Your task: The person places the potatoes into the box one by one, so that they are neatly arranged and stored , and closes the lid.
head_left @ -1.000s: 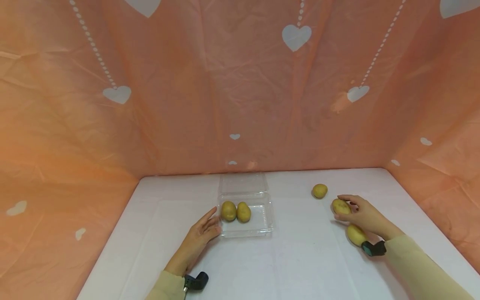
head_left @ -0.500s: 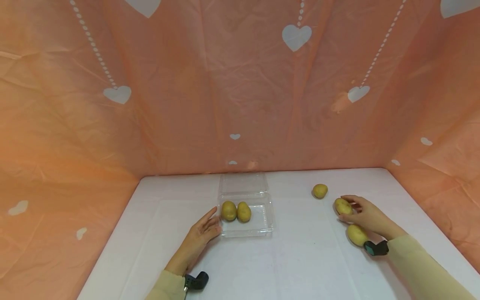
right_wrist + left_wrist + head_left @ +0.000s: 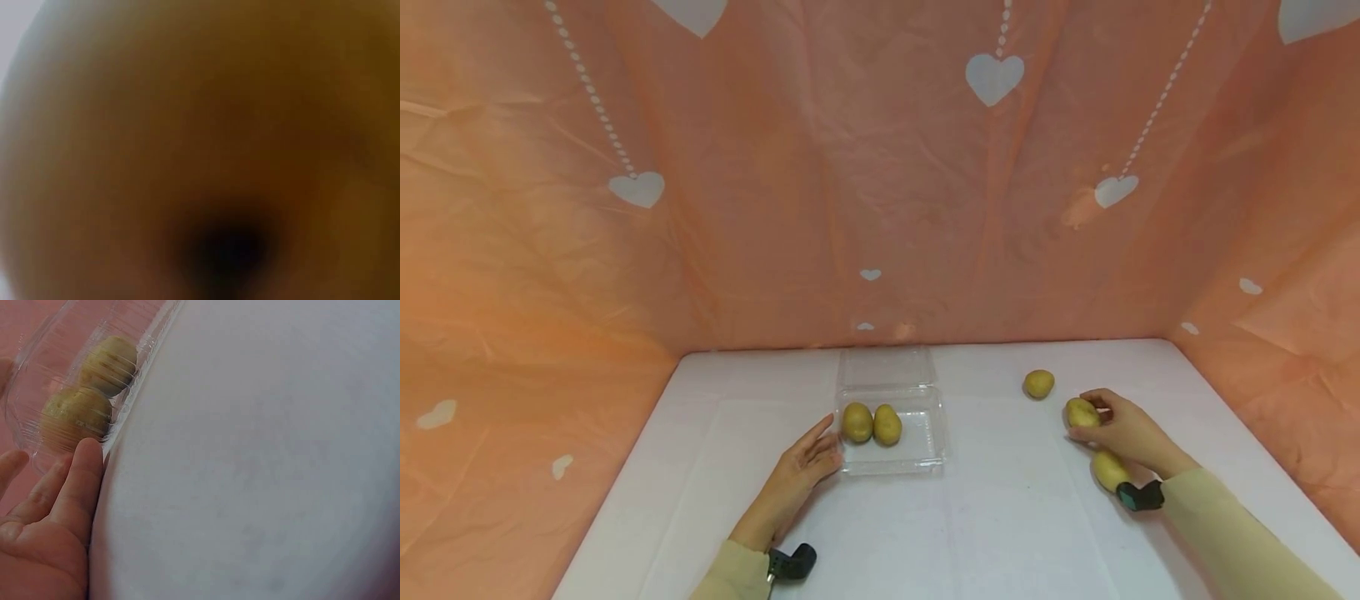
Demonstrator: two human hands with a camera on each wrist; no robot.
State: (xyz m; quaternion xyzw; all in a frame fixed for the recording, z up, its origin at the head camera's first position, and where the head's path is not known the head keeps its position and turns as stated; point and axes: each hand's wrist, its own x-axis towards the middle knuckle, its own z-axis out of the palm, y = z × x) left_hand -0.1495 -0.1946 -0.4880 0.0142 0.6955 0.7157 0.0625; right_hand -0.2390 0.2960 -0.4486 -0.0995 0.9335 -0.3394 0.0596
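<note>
My left hand (image 3: 805, 467) rests with relaxed, extended fingers against the left side of a clear plastic clamshell box (image 3: 917, 458), whose lid lies back toward the wall. Inside the box two potatoes sit side by side, a left potato (image 3: 857, 423) and a right potato (image 3: 887, 426); both show through the plastic in the left wrist view. At the right, my right hand (image 3: 1123, 429) grips a potato (image 3: 1081, 413) between thumb and fingers. Another potato (image 3: 1108, 472) lies under that wrist, close to the wrist camera. The right wrist view is filled by a blurred brown surface.
A loose potato (image 3: 1039, 383) lies farther back, left of the right hand. White cloth covers the table (image 3: 985, 533). An orange curtain (image 3: 910, 208) with white hearts encloses the back and both sides.
The right hand and its potato shift slightly right, then back left, staying in nearly the same spot. The left hand, box and its potatoes stay in place.
</note>
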